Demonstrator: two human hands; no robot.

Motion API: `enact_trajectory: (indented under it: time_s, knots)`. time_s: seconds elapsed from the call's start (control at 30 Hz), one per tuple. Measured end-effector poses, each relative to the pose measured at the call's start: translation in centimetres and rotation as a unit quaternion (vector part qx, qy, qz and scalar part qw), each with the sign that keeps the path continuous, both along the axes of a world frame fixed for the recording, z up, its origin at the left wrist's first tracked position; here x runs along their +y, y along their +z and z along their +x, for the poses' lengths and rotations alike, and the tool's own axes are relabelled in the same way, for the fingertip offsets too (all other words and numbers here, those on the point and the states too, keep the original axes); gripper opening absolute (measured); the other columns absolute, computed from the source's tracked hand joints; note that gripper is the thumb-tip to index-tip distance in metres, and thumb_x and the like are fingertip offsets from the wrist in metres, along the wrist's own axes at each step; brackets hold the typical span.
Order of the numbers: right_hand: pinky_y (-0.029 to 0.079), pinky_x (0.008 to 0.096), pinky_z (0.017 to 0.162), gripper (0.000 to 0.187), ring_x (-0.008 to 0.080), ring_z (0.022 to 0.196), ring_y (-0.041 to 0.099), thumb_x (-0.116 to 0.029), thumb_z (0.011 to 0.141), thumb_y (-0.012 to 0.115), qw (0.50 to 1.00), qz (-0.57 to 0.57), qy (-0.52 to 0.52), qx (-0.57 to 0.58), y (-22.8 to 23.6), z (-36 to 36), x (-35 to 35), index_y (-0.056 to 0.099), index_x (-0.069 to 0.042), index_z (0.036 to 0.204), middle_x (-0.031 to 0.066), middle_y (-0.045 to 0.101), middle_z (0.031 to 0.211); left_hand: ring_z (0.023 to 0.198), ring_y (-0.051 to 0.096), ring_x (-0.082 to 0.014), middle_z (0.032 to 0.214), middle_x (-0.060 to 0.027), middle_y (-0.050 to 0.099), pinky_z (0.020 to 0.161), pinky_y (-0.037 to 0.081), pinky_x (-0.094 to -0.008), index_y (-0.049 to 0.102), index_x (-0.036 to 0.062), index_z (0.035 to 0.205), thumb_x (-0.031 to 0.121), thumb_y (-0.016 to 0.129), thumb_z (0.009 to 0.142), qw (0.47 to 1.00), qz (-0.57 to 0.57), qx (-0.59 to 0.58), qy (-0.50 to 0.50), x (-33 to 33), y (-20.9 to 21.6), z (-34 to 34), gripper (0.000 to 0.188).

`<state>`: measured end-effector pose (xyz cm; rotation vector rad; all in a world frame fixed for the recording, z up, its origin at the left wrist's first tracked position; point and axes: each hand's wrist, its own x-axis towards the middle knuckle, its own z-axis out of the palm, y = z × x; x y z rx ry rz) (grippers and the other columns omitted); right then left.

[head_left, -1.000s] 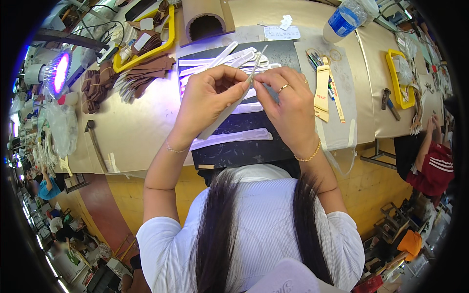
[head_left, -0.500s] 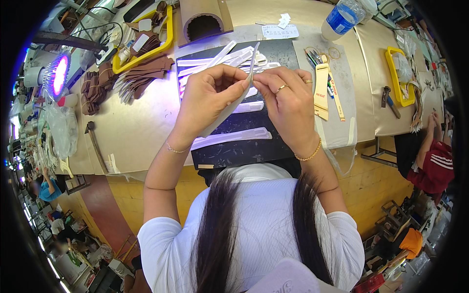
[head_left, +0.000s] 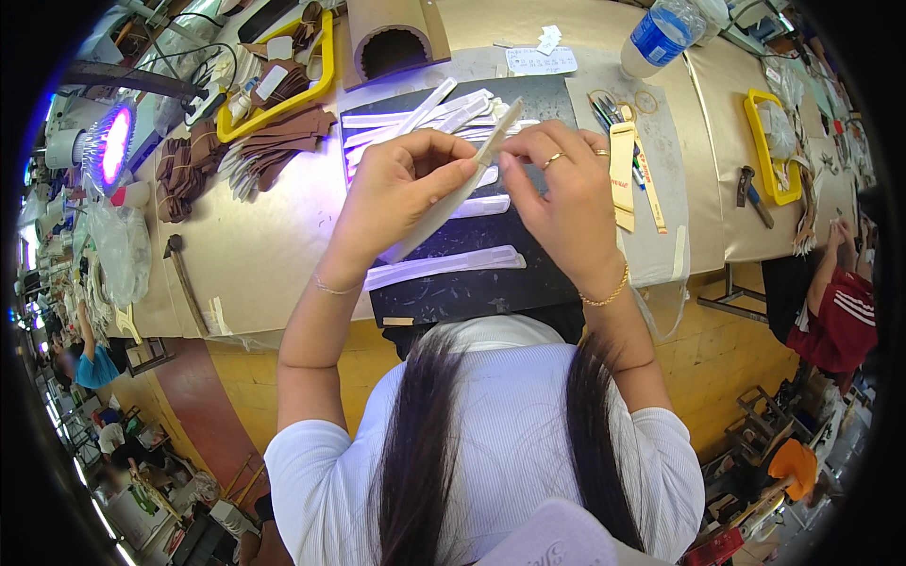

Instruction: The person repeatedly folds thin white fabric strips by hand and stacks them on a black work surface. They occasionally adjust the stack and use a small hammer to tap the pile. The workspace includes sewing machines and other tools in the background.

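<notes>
1. A long pale strip (head_left: 444, 203) was being held up over the dark mat (head_left: 472, 283) on the bench (head_left: 264, 255), just like half a second before, so nothing was set down or swapped out
2. The strip's tilt was changed a little: its top end was seen leaning further to the right than a second earlier, above the pile of white strips (head_left: 425, 113)
3. The left hand (head_left: 396, 193) was kept closed around the lower and middle part, fingers curled on it
4. The right hand (head_left: 557, 198) was pinched shut on the upper edge near the tip
5. Judging by that, the strip was probably still being worked along its edge, not finished yet
</notes>
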<state>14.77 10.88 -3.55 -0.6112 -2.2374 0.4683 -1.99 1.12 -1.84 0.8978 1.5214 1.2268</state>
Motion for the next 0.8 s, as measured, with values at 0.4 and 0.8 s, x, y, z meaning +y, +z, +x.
enact_trajectory:
  time_s: [0.4, 0.8]
  knots:
    - [0.038, 0.034, 0.081, 0.006, 0.018, 0.071, 0.06, -0.009, 0.081, 0.07, 0.99, -0.073, -0.117, -0.019, -0.4, 4.0, 2.4, 0.065, -0.007, 0.081, 0.0026, 0.063, 0.079, 0.075, 0.063, -0.022, 0.084, -0.0099, 0.068, 0.073, 0.05, -0.0326, 0.073, 0.0018, 0.096, 0.014, 0.07, 0.086, 0.948, -0.077, 0.275, -0.138, -1.9, -5.1, -1.6, 0.016]
    - [0.039, 0.0316, 0.083, 0.006, 0.0163, 0.073, 0.06, -0.007, 0.083, 0.07, 0.994, -0.072, -0.069, -0.043, -0.9, 3.3, 1.5, 0.064, -0.006, 0.083, 0.0023, 0.063, 0.078, 0.082, 0.064, -0.023, 0.095, -0.0131, 0.066, 0.075, 0.051, -0.0343, 0.072, 0.0029, 0.103, 0.025, 0.078, 0.081, 0.871, -0.035, 0.486, 0.068, 4.4, -10.1, -6.6, 0.031]
